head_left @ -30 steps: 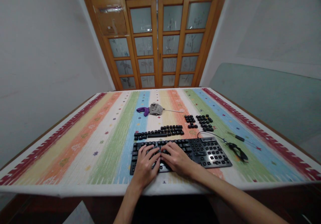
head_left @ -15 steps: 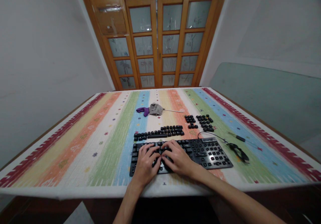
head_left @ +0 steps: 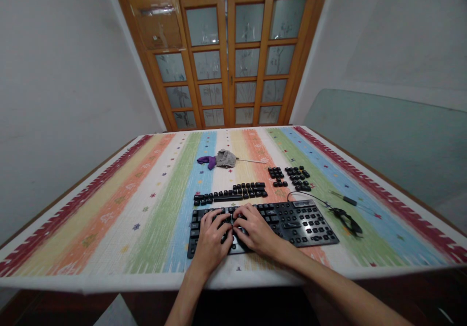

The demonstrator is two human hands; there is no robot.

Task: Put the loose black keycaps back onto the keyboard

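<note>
A black keyboard [head_left: 328, 233] lies near the table's front edge, with keycaps on its left and middle and bare key sockets on its right. Both hands rest over its left-middle part. On the left side, my left hand [head_left: 211, 241] has bent fingers, with thumb and forefinger closing towards the middle. Facing it, my right hand [head_left: 257, 231] is curled, its thumb and forefinger almost touching the left fingertips. Whatever lies between the fingertips is hidden. Just behind the keyboard sit rows of loose black keycaps [head_left: 250, 190], including a long space bar [head_left: 228, 198].
More loose keycaps [head_left: 297, 176] stand in groups at the back right. A screwdriver [head_left: 349, 201] and a bundled black cable [head_left: 346, 223] lie right of the keyboard. Farther back are a grey cloth [head_left: 226, 158], a purple cloth [head_left: 207, 161] and a thin metal rod [head_left: 251, 160]. A striped cloth [head_left: 153, 219] covers the table.
The view has shifted very slightly. Both hands stay at the same spot on the keyboard, with only a tiny movement of the fingers.
</note>
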